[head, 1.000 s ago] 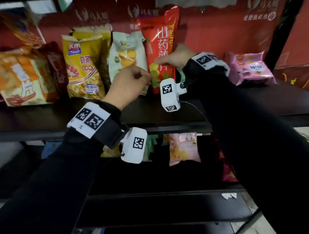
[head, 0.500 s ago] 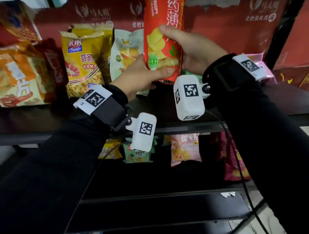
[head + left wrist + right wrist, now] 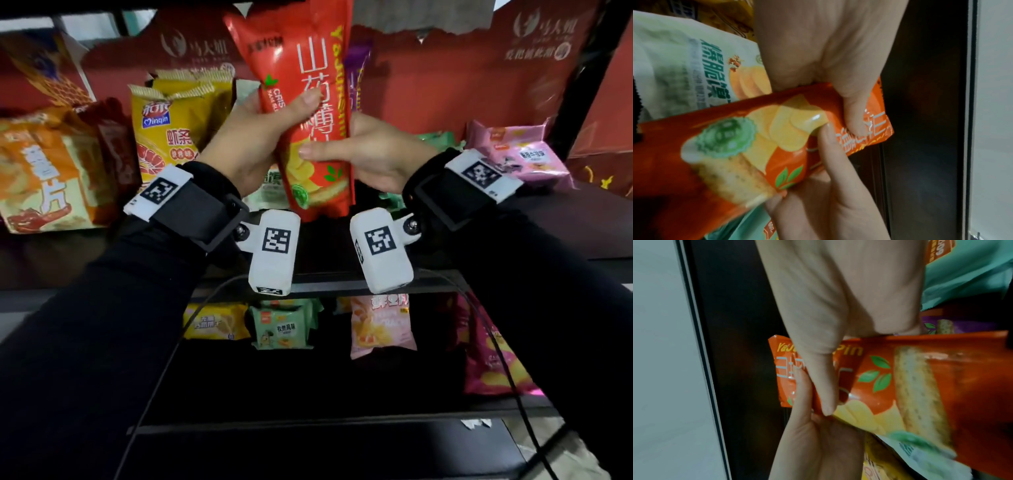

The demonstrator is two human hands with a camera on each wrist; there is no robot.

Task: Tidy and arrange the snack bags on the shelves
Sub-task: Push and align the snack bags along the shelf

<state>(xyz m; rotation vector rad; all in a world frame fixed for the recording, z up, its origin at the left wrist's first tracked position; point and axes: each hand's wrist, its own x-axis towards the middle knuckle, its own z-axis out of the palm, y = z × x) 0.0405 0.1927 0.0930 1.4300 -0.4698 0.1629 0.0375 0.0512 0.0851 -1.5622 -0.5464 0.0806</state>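
Observation:
A tall red snack bag (image 3: 308, 85) with white lettering is held upright, off the upper shelf (image 3: 548, 233). My left hand (image 3: 267, 130) grips its left side, thumb across the front. My right hand (image 3: 356, 154) grips its right side lower down, thumb on the picture of chips. In the left wrist view my left hand (image 3: 828, 65) and the right hand (image 3: 828, 186) pinch the bag (image 3: 735, 146) from both sides. The right wrist view shows the same hold on the bag (image 3: 941, 378), with my right hand (image 3: 828, 313) above the left hand (image 3: 813, 443).
On the upper shelf stand an orange bag (image 3: 44, 174), a yellow shrimp-stick bag (image 3: 168, 126), a white-green bag (image 3: 270, 188) behind my hands, and a pink bag (image 3: 520, 154) at the right. The lower shelf holds yellow (image 3: 215, 322), green (image 3: 281, 329), pink (image 3: 380, 325) and magenta (image 3: 493, 359) bags.
The red bag stood on the upper shelf with my right hand touching it. Both hands have taken hold of it and lifted it up, toward me.

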